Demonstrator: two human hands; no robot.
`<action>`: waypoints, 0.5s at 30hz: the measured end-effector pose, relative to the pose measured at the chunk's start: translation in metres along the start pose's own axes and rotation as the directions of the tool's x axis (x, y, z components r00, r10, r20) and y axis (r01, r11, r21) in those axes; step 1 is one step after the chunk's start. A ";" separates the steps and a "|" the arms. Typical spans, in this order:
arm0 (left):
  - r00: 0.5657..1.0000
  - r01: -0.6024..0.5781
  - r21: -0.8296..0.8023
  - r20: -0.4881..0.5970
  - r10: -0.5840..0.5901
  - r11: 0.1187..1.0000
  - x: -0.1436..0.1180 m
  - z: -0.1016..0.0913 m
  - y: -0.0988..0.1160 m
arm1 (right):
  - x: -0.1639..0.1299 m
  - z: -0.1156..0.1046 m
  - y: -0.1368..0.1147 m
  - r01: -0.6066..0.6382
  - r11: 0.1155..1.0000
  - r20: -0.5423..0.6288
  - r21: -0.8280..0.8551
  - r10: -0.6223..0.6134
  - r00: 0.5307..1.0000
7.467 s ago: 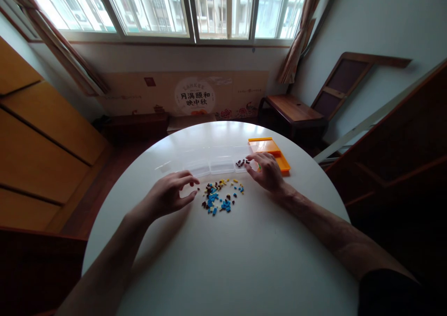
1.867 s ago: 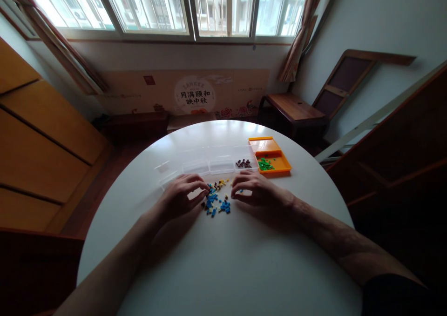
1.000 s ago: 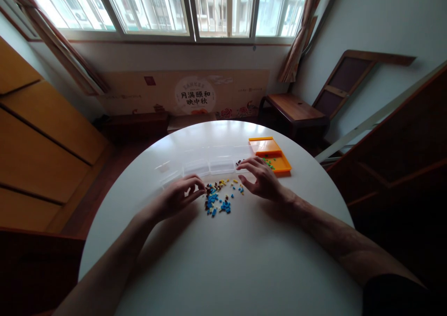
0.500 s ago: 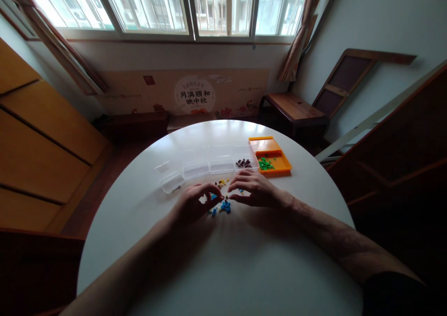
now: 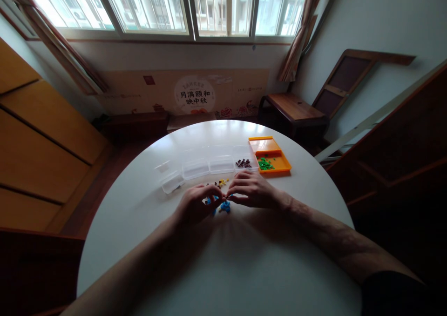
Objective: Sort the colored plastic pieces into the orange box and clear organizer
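Fingers point(image 5: 213, 190) of the left hand point(image 5: 194, 203) and right hand point(image 5: 254, 189) nearly meet, closer than half a second ago. Far beyond them is the window point(image 5: 153, 9); below, the round white table point(image 5: 272, 265); ahead, the clear compartment box point(image 5: 222, 166); just beneath, blue toy bricks point(image 5: 225, 207). Both pinches are almost closed; whether on a brick, I cannot tell.

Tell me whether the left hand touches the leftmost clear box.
Apart: the head view shows white tabletop between the left hand and the leftmost clear box.
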State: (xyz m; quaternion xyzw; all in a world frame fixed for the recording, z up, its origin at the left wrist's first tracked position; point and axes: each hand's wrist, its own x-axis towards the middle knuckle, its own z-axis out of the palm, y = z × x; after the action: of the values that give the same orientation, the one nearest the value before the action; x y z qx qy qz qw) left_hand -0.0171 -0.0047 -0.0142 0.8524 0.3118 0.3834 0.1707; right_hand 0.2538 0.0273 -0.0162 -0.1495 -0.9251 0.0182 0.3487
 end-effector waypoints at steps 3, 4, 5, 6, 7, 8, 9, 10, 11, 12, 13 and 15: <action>1.000 0.000 0.016 0.003 0.000 1.000 0.000 0.000 0.000 | 0.000 0.000 0.000 -0.007 1.000 -0.008 0.021 0.008 1.000; 1.000 0.001 0.019 0.014 -0.001 1.000 0.001 -0.001 0.001 | 0.000 0.000 0.000 -0.019 0.999 -0.011 0.030 0.020 1.000; 1.000 0.001 0.019 0.025 -0.001 1.000 0.001 -0.003 0.001 | 0.000 -0.001 0.001 -0.036 0.999 -0.019 0.035 0.037 0.999; 0.999 0.002 0.018 0.038 -0.002 1.000 0.001 -0.005 0.001 | -0.001 -0.002 0.001 -0.062 0.998 -0.035 0.031 0.063 0.997; 0.999 0.003 0.017 0.047 -0.003 1.000 0.001 -0.008 0.001 | -0.002 -0.003 0.002 -0.095 0.995 -0.060 0.018 0.096 0.994; 0.999 0.000 0.015 0.046 0.000 1.000 0.002 -0.012 0.001 | -0.003 -0.004 0.004 -0.136 0.991 -0.096 -0.002 0.136 0.986; 0.999 -0.007 0.017 0.041 0.006 1.000 0.002 -0.017 0.000 | -0.004 -0.005 0.006 -0.187 0.982 -0.143 -0.027 0.181 0.973; 0.999 -0.018 0.020 0.033 0.018 1.000 0.003 -0.023 -0.001 | -0.005 -0.006 0.008 -0.244 0.968 -0.196 -0.054 0.230 0.953; 0.999 -0.036 0.023 0.031 0.035 0.999 0.003 -0.030 -0.002 | -0.007 -0.006 0.011 -0.307 0.948 -0.249 -0.079 0.280 0.927; 0.998 -0.050 0.030 0.049 0.049 0.998 0.003 -0.037 -0.003 | -0.009 -0.007 0.014 -0.370 0.924 -0.296 -0.101 0.327 0.898; 0.995 -0.060 0.036 0.076 0.057 0.998 0.004 -0.044 -0.005 | -0.011 -0.007 0.017 -0.430 0.895 -0.337 -0.120 0.371 0.865; 0.985 -0.043 0.043 0.168 0.035 0.998 0.004 -0.057 -0.008 | -0.015 -0.007 0.024 -0.538 0.828 -0.381 -0.157 0.452 0.807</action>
State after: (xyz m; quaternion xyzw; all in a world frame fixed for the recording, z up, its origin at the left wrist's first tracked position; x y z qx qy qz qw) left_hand -0.0616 0.0068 0.0201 0.8913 0.2885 0.3063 0.1688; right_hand 0.2757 0.0455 -0.0240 -0.4320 -0.7762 -0.0360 0.4578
